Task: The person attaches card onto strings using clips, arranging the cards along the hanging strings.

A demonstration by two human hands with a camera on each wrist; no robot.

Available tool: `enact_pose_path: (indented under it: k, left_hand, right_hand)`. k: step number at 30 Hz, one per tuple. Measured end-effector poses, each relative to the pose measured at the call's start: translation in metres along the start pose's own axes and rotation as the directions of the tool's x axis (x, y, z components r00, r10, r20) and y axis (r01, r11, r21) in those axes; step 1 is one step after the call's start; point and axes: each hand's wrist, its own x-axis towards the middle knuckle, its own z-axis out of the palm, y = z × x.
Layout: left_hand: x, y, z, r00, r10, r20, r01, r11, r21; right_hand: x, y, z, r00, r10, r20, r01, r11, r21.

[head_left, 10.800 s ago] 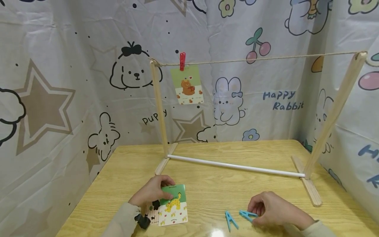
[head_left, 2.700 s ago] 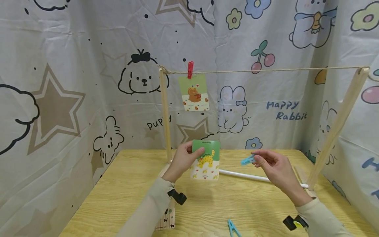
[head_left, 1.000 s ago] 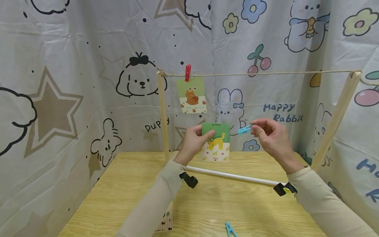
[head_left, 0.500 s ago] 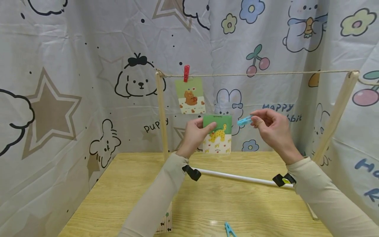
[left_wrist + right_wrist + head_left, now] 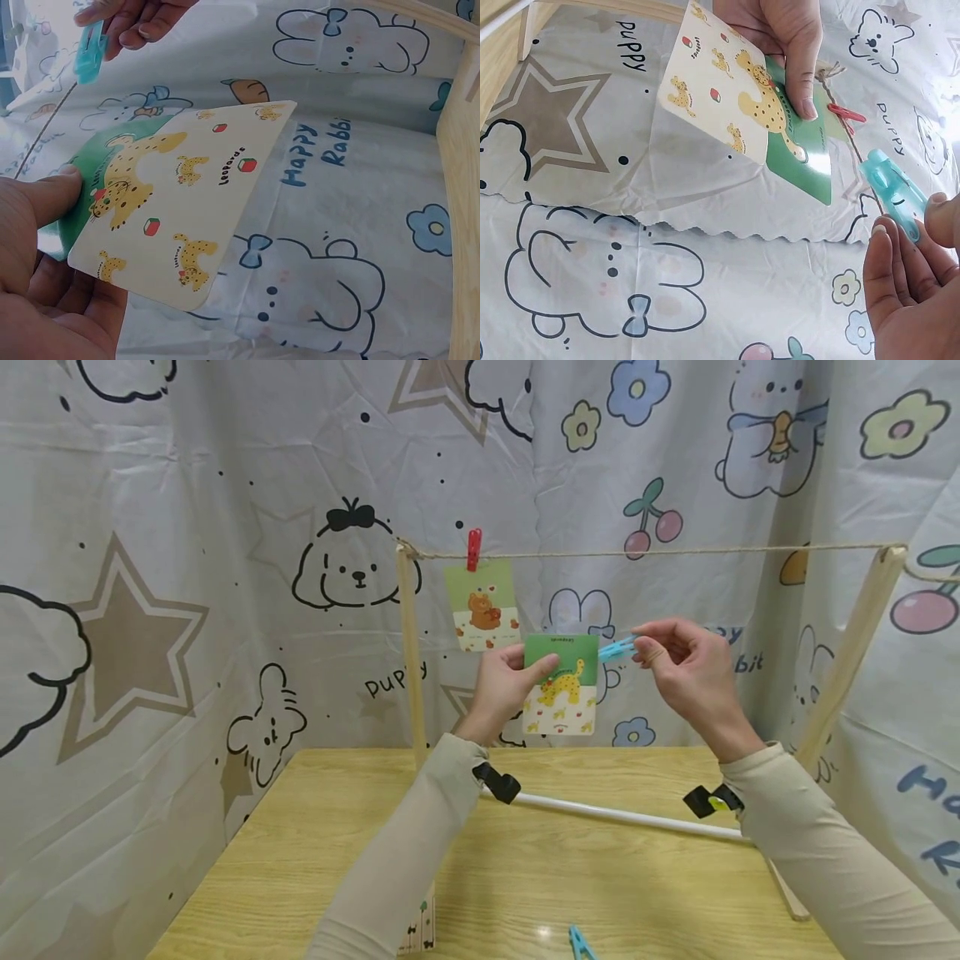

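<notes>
My left hand [image 5: 504,687] pinches a green-and-cream card [image 5: 561,693] with a yellow leopard on it, thumb across its front. The card is held up below the string [image 5: 675,552], its printed leopard upside down. To its right, my right hand [image 5: 692,675] pinches a light blue clothespin [image 5: 618,649] between thumb and fingers. The clothespin's tip lies close by the card's upper right edge in the head view; in the right wrist view the clothespin [image 5: 891,189] shows apart from the card [image 5: 727,90]. A bear card [image 5: 483,603] hangs from the string by a red clothespin [image 5: 474,550].
Two wooden posts [image 5: 408,652] carry the string, joined low down by a white rod [image 5: 622,814]. On the table [image 5: 570,877] lie another blue clothespin [image 5: 581,943] near the front and a striped card [image 5: 426,927], partly hidden by the left sleeve. A printed curtain [image 5: 225,485] surrounds the table.
Earlier the leopard card and the blue clothespin were on the table. Both hands have lifted them toward the string, still rising over the last second, and card and clothespin have come closer together.
</notes>
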Motion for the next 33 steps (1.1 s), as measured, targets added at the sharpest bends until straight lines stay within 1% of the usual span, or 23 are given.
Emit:
enact_pose_path:
  k: [6,8,21,28,33]
  left_hand:
    - [0.003,0.0,0.003,1.0,-0.014,-0.01,0.014,1.0,-0.02]
    - [0.003,0.001,0.003,1.0,-0.013,-0.012,0.013,1.0,-0.013]
    - [0.01,0.002,0.004,0.999,0.031,-0.021,-0.031,1.0,0.0]
    - [0.013,0.005,0.006,0.998,0.032,-0.049,-0.031,1.0,0.004]
    - [0.015,0.008,0.007,0.998,0.033,-0.047,-0.033,0.999,0.016]
  right_hand:
    - [0.004,-0.001,-0.001,1.0,-0.013,-0.004,0.012,1.0,-0.013]
    - [0.005,-0.002,0.0,1.0,-0.015,-0.006,0.015,1.0,-0.02]
    - [0.015,-0.008,0.0,0.999,-0.025,-0.024,0.025,0.999,-0.022]
    - [0.023,-0.014,0.001,0.999,-0.042,-0.033,0.042,0.999,-0.02]
    - [0.03,-0.017,0.001,0.998,-0.042,-0.036,0.041,0.999,-0.029]
